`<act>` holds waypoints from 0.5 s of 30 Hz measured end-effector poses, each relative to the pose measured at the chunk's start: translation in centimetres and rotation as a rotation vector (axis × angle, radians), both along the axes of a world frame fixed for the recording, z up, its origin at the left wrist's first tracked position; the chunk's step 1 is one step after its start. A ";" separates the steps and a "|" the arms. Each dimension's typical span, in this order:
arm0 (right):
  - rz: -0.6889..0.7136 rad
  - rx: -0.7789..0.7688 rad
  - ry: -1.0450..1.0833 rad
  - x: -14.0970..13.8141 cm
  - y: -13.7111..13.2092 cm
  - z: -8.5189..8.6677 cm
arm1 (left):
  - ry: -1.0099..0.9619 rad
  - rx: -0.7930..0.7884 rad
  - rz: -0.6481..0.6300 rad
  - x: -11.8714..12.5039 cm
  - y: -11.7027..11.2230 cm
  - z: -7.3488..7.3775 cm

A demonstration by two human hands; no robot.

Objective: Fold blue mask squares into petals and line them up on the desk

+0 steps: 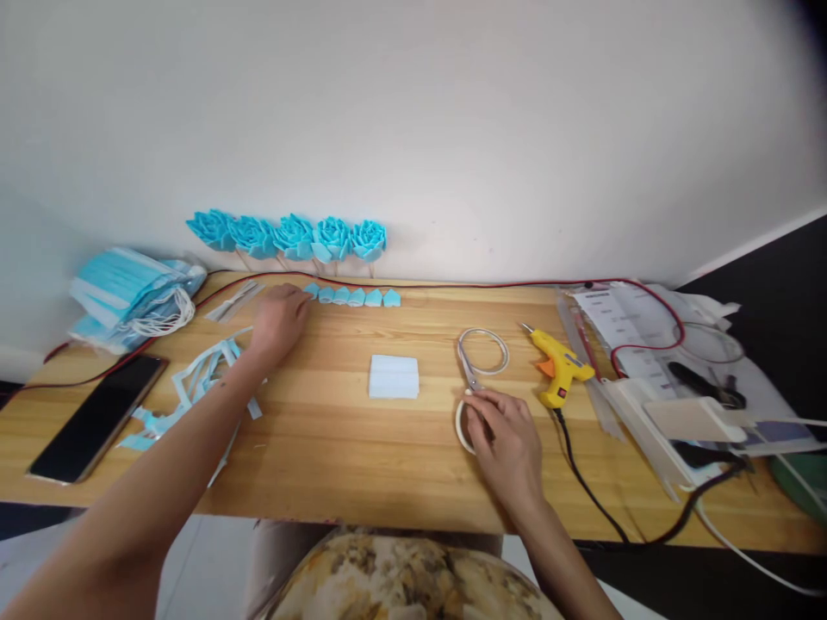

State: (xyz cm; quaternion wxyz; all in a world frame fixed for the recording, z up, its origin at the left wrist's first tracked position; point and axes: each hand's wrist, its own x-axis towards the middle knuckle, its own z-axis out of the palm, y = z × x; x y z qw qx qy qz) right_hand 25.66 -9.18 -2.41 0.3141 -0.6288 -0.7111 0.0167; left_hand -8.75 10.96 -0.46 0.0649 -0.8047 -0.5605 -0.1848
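Note:
My left hand point(279, 319) reaches to the far left end of a row of small folded blue petal pieces point(355, 297), its fingers curled over the first piece. My right hand point(507, 439) rests on the handles of a pair of scissors point(475, 370) lying on the wooden table point(388, 448), fingers bent around a handle loop. A small stack of pale blue squares point(394, 376) lies between the hands. Several finished blue fabric roses point(294, 235) lean against the wall behind the row.
A yellow glue gun point(559, 368) with a black cord lies right of the scissors. A phone point(96, 418), blue scraps point(194, 383) and a pile of face masks point(129, 297) sit at the left. Papers, cables and plastic sleeves point(672, 362) crowd the right end.

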 end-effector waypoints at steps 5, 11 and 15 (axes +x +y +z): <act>-0.012 -0.003 -0.004 -0.2 0.1 0.1 | -0.010 -0.071 -0.100 1.3 -1.2 -0.5; -0.018 0.002 -0.032 -0.1 0.2 -0.2 | 0.045 -0.019 -0.066 1.0 0.3 -1.6; -0.019 0.018 -0.049 -0.1 0.2 -0.4 | 0.044 -0.005 -0.063 0.8 0.8 -1.9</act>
